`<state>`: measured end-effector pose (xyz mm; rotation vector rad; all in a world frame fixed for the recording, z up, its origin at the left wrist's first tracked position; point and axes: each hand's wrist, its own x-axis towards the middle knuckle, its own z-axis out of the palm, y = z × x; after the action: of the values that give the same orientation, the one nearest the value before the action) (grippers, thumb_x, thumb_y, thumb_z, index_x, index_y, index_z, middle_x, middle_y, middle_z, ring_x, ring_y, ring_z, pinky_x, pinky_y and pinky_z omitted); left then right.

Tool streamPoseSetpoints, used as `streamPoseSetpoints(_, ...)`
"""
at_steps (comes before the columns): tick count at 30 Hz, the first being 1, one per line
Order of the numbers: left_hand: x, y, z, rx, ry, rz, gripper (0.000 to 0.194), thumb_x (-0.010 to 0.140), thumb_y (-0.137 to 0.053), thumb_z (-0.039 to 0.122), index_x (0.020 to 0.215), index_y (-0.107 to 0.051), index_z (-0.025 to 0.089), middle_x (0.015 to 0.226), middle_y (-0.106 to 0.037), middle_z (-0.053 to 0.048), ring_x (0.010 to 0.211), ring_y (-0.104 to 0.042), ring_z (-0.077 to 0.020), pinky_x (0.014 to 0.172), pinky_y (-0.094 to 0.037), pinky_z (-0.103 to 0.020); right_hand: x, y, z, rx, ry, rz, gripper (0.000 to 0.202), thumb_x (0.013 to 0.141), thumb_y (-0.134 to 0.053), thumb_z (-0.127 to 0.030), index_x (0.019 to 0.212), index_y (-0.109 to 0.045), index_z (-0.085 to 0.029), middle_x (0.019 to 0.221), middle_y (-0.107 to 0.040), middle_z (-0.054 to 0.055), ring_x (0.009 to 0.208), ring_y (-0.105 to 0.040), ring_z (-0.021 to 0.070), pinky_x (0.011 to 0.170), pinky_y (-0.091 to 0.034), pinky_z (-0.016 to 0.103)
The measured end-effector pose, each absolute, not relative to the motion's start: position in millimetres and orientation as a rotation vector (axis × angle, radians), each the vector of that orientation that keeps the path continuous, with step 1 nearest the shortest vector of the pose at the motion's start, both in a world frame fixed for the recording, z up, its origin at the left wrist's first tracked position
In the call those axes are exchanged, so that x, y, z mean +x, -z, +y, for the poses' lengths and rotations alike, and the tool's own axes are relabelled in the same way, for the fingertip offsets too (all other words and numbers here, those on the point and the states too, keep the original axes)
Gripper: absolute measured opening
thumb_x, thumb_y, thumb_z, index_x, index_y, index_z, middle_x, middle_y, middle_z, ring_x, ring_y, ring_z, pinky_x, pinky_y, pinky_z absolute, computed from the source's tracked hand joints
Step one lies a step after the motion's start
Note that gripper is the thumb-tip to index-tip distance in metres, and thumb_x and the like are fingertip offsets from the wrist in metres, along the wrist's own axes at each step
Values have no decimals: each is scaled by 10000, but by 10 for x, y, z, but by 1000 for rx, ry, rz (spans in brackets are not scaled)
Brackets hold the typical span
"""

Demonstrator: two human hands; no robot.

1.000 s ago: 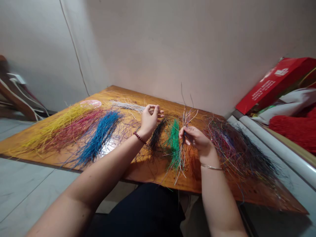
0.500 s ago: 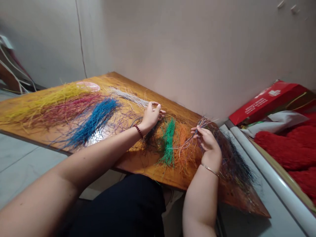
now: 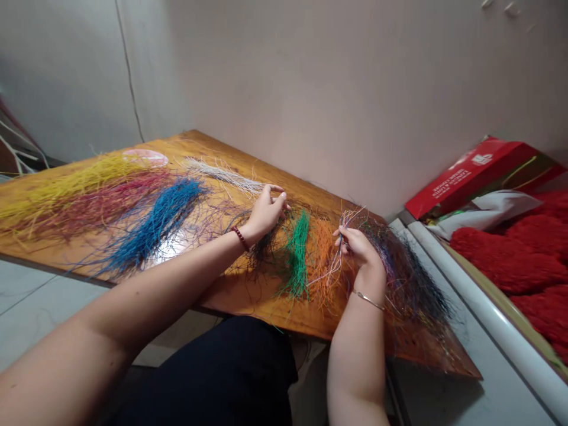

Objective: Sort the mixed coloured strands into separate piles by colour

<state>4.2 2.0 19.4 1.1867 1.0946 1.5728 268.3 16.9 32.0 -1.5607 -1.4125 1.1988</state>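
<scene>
My right hand (image 3: pixel 355 244) pinches a few thin white and dark strands (image 3: pixel 348 219) above the orange pile (image 3: pixel 325 260). My left hand (image 3: pixel 267 212), a beaded bracelet at its wrist, is closed in a pinch over a dark pile (image 3: pixel 265 244); what its fingers hold is too small to tell. Beyond that hand lies a bundle of white strands (image 3: pixel 224 174). Between my hands sits a green bundle (image 3: pixel 299 254). Blue (image 3: pixel 157 222), pink (image 3: pixel 110 198) and yellow (image 3: pixel 75 184) bundles lie to the left on the wooden board (image 3: pixel 266 307).
Dark mixed strands (image 3: pixel 419 278) cover the board's right end. Beyond it are a white rail (image 3: pixel 479 307), a red box (image 3: pixel 470 174), a white plastic bag (image 3: pixel 492 212) and red fluffy material (image 3: pixel 501 254). A wall (image 3: pixel 288 89) stands along the board's far edge.
The view has shifted slightly to the right. My right hand has turned a little, and the strands in it now stand more upright. My left hand keeps its pinch.
</scene>
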Motion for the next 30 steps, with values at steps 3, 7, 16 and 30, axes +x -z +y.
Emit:
streamPoseSetpoints(3,50,-208,1,1210,-1538,1082,95,938,-493,211,1026,-469,182,737,-635,-22,500,-530,-82,504,-399,-194,2674,-409,78,-1416,-1241,-1515,306,855,-602,-450,793,-585,-152,535,-589,-8,307,-384,45,305,-243,156)
streamPoseSetpoints(7,56,-220,-9,1226,-1476,1031,85,928,-521,232,993,-514,177,728,-628,-25,483,-514,-79,448,-347,-182,2612,-548,-120,-1168,-1388,-1667,347,855,-587,-514,753,-527,-188,492,-528,-37,289,-282,32,301,-163,168)
streamPoseSetpoints(16,48,-221,-99,1555,-1110,683,298,876,-599,424,923,-710,151,822,-664,-64,648,-542,-97,518,-359,-166,2028,-300,-72,-968,-1499,-1798,398,856,-574,-571,798,-589,-178,533,-575,-31,320,-362,35,329,-252,165)
streamPoseSetpoints(30,57,-172,-27,1437,-1352,856,220,835,-653,343,823,-699,129,771,-661,-59,698,-548,-118,570,-405,-177,1835,-127,29,-956,-1380,-1771,402,847,-588,-569,841,-623,-169,538,-595,-26,320,-370,40,326,-251,174)
